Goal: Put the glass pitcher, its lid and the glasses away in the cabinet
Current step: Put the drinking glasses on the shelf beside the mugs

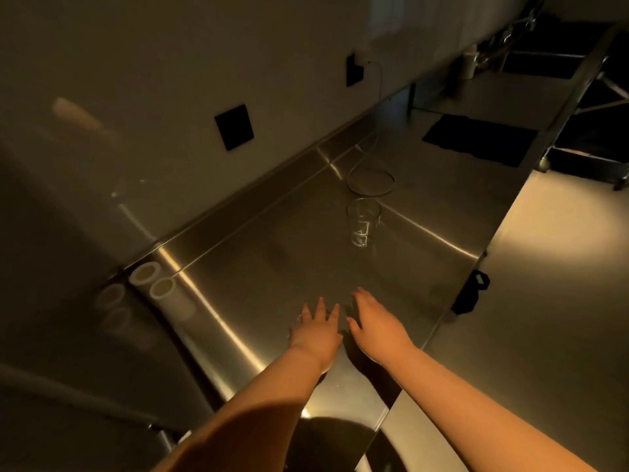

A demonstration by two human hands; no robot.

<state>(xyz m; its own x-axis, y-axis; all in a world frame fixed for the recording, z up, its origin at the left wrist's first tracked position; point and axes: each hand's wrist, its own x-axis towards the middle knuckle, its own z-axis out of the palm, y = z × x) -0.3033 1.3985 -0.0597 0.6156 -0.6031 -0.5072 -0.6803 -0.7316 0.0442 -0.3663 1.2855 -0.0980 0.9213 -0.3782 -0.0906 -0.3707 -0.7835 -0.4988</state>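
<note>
Both hands reach out over the steel worktop [272,267], my left hand [318,330] and right hand [374,327] side by side, fingers spread and straight, gripping nothing that I can make out; something clear may sit under the left fingers, but I can't tell. One stack of glasses [362,221] stands further along the worktop, well apart from my hands. Pitcher, lid and cabinet are out of sight. Judging by that, the glasses are still left to put away.
</note>
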